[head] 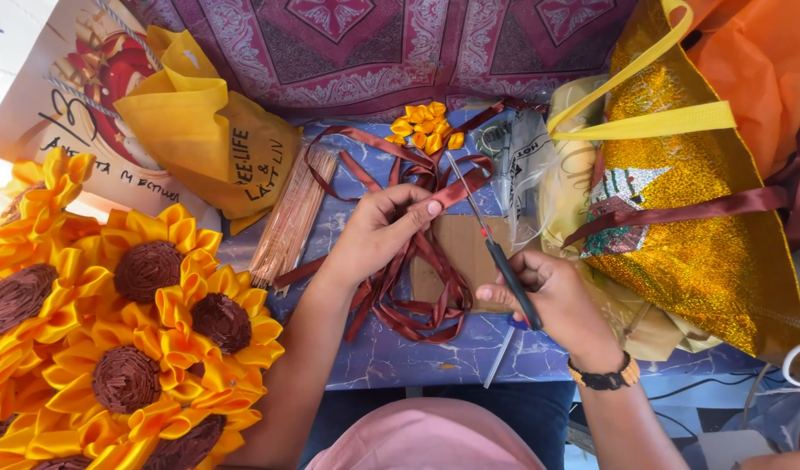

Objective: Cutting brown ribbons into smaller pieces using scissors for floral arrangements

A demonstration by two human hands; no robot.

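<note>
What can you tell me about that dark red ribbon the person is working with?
The ribbon is a narrow, glossy, satin-like band in brownish red. It lies in loose tangled loops on a blue marbled board, partly over a piece of cardboard. The left hand pinches one strand between thumb and fingers, holding it taut toward the tip of a slim tool held in the right hand. Further loops trail up toward a small yellow flower.

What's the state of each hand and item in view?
left hand: pinching the ribbon
brown ribbon: loose, tangled loops
right hand: gripping the tool
dark-handled tool: tip at the ribbon
yellow petal cluster: lying loose on the table
ribbon sunflowers: finished, bunched together
gold bag: lying on its side
stick bundle: lying flat
</note>
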